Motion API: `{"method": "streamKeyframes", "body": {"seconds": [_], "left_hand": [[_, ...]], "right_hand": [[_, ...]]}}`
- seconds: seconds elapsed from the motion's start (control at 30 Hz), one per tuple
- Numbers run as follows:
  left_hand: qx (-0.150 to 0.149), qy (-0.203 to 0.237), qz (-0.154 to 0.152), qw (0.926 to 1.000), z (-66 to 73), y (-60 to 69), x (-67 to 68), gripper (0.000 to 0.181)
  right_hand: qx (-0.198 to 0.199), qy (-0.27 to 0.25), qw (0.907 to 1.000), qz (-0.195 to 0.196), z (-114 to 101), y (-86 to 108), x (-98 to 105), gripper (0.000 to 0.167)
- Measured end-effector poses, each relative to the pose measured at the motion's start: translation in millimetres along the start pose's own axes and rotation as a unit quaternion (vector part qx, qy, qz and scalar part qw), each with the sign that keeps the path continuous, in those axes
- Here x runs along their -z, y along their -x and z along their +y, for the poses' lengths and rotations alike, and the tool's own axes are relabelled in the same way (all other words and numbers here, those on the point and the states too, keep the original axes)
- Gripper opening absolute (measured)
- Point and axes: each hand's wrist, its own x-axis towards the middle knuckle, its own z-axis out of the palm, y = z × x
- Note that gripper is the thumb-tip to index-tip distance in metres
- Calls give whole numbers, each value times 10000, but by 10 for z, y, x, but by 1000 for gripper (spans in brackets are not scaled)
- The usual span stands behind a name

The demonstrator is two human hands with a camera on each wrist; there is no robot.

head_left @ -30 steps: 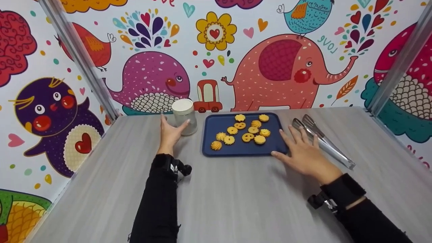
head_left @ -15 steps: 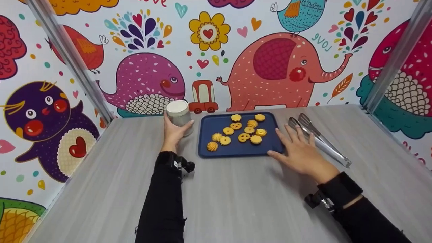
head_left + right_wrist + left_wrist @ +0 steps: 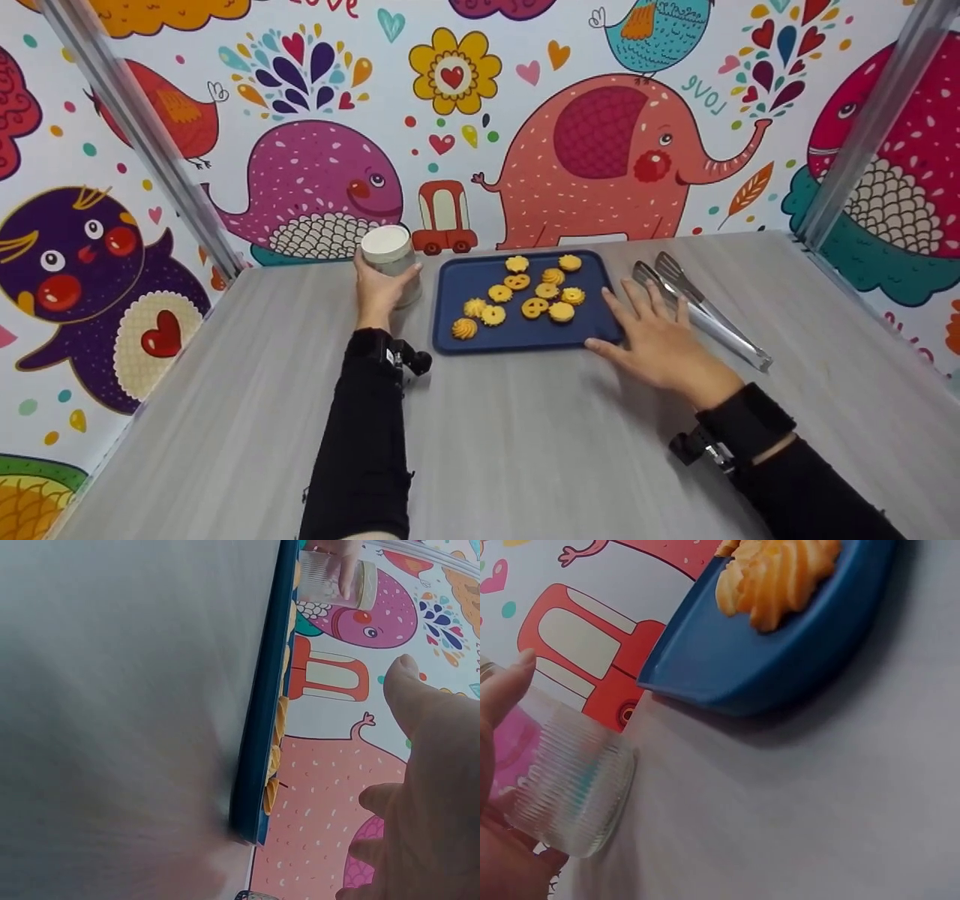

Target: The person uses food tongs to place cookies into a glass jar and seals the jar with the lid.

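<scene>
My left hand (image 3: 377, 294) grips a clear ribbed glass jar (image 3: 577, 780) with a whitish lid (image 3: 386, 241), its thumb across the near side. The jar stands upright left of a dark blue tray (image 3: 525, 341). Several small baked cookies (image 3: 464, 328) lie spread over the tray, some swirled, some pretzel-shaped. My right hand (image 3: 660, 345) is spread with straight fingers at the tray's right edge. Whether its fingertips touch the tray, I cannot tell. In the right wrist view the tray (image 3: 262, 712) shows edge-on, apart from the thumb.
A pair of metal tongs (image 3: 720, 326) lies on the grey wood-grain table (image 3: 510, 450), just beyond my right hand. Behind the tray rises a wall (image 3: 517, 150) printed with cartoon animals. Metal posts (image 3: 142, 135) stand at the corners.
The left hand has come in against the jar and now wraps round it. The right hand keeps its place by the tray. The whole head view has shifted slightly.
</scene>
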Motion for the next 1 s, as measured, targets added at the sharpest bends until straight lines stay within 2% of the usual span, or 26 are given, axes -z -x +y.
{"method": "streamKeyframes", "body": {"seconds": [0.23,0.6,0.8,1.0], "left_hand": [[-110,-345,51,9993,15,8,53,107],[-55,-46,8,10000,25,60,88,102],[74,203,41,9998,90,95,210,104],[-3,-20,-24,10000,178,124,360,102]], "right_hand": [[-14,-47,10000,0,-33,11,-26,93],[58,96,9999,-12,-3,0,-13,95],[56,128,9999,-55,5,-6,-6,97],[39,55,9999,-86,-25,-4,-32,95]]}}
